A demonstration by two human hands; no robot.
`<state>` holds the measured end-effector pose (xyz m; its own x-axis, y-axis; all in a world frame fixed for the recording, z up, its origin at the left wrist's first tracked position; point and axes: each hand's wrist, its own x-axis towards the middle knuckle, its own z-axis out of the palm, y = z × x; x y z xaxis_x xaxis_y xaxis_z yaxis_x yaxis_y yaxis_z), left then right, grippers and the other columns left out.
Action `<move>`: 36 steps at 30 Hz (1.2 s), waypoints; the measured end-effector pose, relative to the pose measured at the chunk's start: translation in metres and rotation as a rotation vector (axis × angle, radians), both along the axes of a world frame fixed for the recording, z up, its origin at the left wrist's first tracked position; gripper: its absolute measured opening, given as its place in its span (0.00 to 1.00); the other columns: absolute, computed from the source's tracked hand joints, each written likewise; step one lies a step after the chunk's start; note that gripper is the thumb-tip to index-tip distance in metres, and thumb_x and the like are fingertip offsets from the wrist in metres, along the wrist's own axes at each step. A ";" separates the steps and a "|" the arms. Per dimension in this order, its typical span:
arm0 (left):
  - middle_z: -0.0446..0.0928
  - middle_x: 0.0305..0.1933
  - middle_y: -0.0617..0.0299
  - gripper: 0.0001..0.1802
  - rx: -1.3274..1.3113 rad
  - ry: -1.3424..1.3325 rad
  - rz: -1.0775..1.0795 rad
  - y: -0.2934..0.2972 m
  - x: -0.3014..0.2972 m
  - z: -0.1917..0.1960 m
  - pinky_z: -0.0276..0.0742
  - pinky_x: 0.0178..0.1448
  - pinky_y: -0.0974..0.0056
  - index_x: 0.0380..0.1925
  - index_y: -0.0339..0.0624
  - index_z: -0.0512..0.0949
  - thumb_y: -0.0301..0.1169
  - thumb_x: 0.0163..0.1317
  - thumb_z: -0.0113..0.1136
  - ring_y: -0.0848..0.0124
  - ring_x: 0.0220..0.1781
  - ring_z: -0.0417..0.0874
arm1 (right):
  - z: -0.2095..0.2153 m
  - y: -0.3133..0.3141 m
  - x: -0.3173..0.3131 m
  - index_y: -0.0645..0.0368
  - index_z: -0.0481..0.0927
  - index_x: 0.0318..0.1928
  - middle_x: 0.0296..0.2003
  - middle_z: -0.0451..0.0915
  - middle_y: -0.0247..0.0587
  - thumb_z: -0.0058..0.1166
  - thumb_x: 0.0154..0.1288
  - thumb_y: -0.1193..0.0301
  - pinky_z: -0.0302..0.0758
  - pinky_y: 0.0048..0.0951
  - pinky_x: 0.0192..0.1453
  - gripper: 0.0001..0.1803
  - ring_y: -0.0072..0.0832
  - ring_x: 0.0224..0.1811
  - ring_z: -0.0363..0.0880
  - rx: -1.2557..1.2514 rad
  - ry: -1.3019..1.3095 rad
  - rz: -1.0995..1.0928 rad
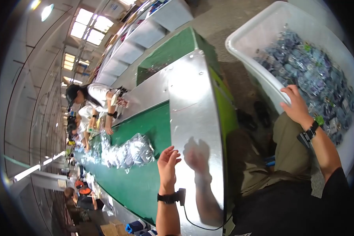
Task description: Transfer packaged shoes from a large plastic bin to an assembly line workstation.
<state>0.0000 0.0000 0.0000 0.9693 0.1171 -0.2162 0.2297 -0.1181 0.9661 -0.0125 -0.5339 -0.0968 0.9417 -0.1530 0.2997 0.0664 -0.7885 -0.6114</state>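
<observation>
My left hand [169, 163] hovers at the seam between the green conveyor belt [124, 187] and its metal edge plate [190, 114]. Its fingers are loosely bent and apart, with nothing visible in them. A heap of clear plastic-wrapped pieces [133, 151] lies on the belt just beyond that hand. To the right, my right hand [297, 106] is closed over the near rim of a large white plastic tub [249, 59]. Inside the tub are a great many small grey-blue items in clear bags [295, 65]. Black straps with small devices circle both my wrists.
Co-workers [96, 96] stand along the belt's far left, one reaching over it. A green bin [165, 59] stands behind the belt's end, with a row of white tubs [131, 49] past it. A black cable [202, 226] runs from my left wrist device.
</observation>
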 end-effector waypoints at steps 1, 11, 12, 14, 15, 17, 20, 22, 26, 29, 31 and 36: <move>0.82 0.47 0.61 0.20 -0.015 0.009 0.049 -0.001 0.000 -0.006 0.82 0.49 0.67 0.59 0.35 0.74 0.29 0.70 0.64 0.72 0.46 0.84 | 0.002 -0.013 -0.004 0.53 0.75 0.58 0.58 0.68 0.44 0.67 0.55 0.71 0.75 0.45 0.58 0.28 0.49 0.58 0.76 -0.053 0.012 -0.014; 0.76 0.61 0.44 0.36 0.524 -0.016 0.389 0.218 0.120 -0.046 0.75 0.63 0.56 0.69 0.33 0.67 0.36 0.64 0.68 0.59 0.61 0.78 | 0.006 0.016 -0.020 0.53 0.78 0.56 0.57 0.69 0.46 0.69 0.53 0.68 0.77 0.47 0.53 0.28 0.50 0.53 0.76 -0.161 0.079 -0.170; 0.78 0.58 0.45 0.34 0.347 -0.108 0.375 0.264 0.128 -0.061 0.81 0.53 0.53 0.68 0.37 0.69 0.36 0.64 0.69 0.59 0.56 0.80 | 0.007 0.018 -0.024 0.55 0.78 0.55 0.55 0.69 0.49 0.68 0.53 0.64 0.78 0.47 0.51 0.28 0.50 0.54 0.75 -0.208 0.048 -0.166; 0.76 0.60 0.44 0.34 -0.133 -0.050 0.218 0.287 0.183 -0.085 0.82 0.51 0.51 0.67 0.38 0.68 0.34 0.64 0.68 0.58 0.56 0.80 | 0.002 0.023 -0.009 0.57 0.79 0.52 0.50 0.71 0.52 0.67 0.53 0.62 0.78 0.47 0.50 0.26 0.49 0.54 0.74 -0.217 -0.071 -0.039; 0.75 0.60 0.44 0.34 -0.127 -0.048 0.127 0.244 0.231 -0.101 0.82 0.52 0.51 0.67 0.38 0.67 0.34 0.64 0.68 0.57 0.56 0.80 | -0.002 0.026 -0.001 0.55 0.80 0.51 0.49 0.72 0.52 0.66 0.53 0.62 0.78 0.47 0.49 0.24 0.49 0.51 0.76 -0.243 -0.058 0.001; 0.74 0.61 0.44 0.35 -0.107 -0.065 -0.053 0.144 0.317 -0.123 0.81 0.53 0.50 0.68 0.38 0.66 0.34 0.64 0.68 0.57 0.57 0.79 | -0.013 0.035 0.012 0.54 0.80 0.51 0.49 0.72 0.50 0.66 0.55 0.62 0.80 0.47 0.45 0.23 0.46 0.46 0.79 -0.244 -0.097 -0.014; 0.72 0.63 0.45 0.36 -0.100 -0.075 -0.205 0.035 0.345 -0.191 0.81 0.55 0.50 0.69 0.38 0.64 0.34 0.64 0.68 0.56 0.58 0.78 | -0.016 0.017 -0.001 0.54 0.78 0.54 0.51 0.69 0.49 0.65 0.58 0.62 0.79 0.46 0.47 0.24 0.46 0.47 0.79 -0.370 0.053 -0.112; 0.71 0.64 0.45 0.37 -0.068 -0.103 -0.245 0.017 0.332 -0.209 0.80 0.56 0.50 0.69 0.38 0.63 0.34 0.63 0.68 0.55 0.59 0.78 | -0.017 0.005 -0.013 0.53 0.76 0.56 0.53 0.66 0.48 0.64 0.60 0.63 0.77 0.46 0.50 0.24 0.45 0.49 0.77 -0.356 0.085 -0.096; 0.69 0.66 0.45 0.39 0.040 -0.215 -0.261 0.026 0.295 -0.193 0.79 0.58 0.49 0.71 0.38 0.61 0.34 0.63 0.68 0.54 0.61 0.76 | -0.012 0.008 -0.006 0.53 0.75 0.57 0.53 0.66 0.47 0.64 0.61 0.63 0.74 0.45 0.53 0.25 0.43 0.52 0.76 -0.373 0.101 -0.123; 0.67 0.67 0.45 0.40 0.105 -0.291 -0.260 0.023 0.242 -0.185 0.79 0.60 0.49 0.71 0.38 0.59 0.34 0.63 0.68 0.53 0.62 0.76 | -0.011 0.010 0.000 0.54 0.74 0.58 0.52 0.66 0.46 0.64 0.61 0.63 0.74 0.43 0.52 0.25 0.42 0.53 0.76 -0.342 0.115 -0.098; 0.66 0.68 0.46 0.41 0.153 -0.343 -0.254 0.028 0.203 -0.176 0.78 0.61 0.48 0.72 0.38 0.58 0.34 0.63 0.67 0.53 0.63 0.75 | -0.014 0.011 0.001 0.54 0.74 0.58 0.52 0.66 0.46 0.64 0.61 0.63 0.74 0.43 0.52 0.26 0.42 0.53 0.75 -0.334 0.122 -0.088; 0.63 0.71 0.46 0.44 0.288 -0.473 -0.207 0.060 0.105 -0.144 0.77 0.64 0.48 0.73 0.38 0.55 0.34 0.62 0.67 0.51 0.65 0.73 | -0.017 0.011 0.000 0.55 0.75 0.57 0.51 0.66 0.46 0.64 0.61 0.63 0.74 0.43 0.52 0.24 0.41 0.53 0.75 -0.339 0.111 -0.075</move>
<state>0.1046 0.0600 -0.1437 0.9616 -0.0954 0.2575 -0.2741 -0.3876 0.8801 -0.0128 -0.5224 -0.1133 0.9612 -0.1330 0.2415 -0.0520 -0.9476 -0.3150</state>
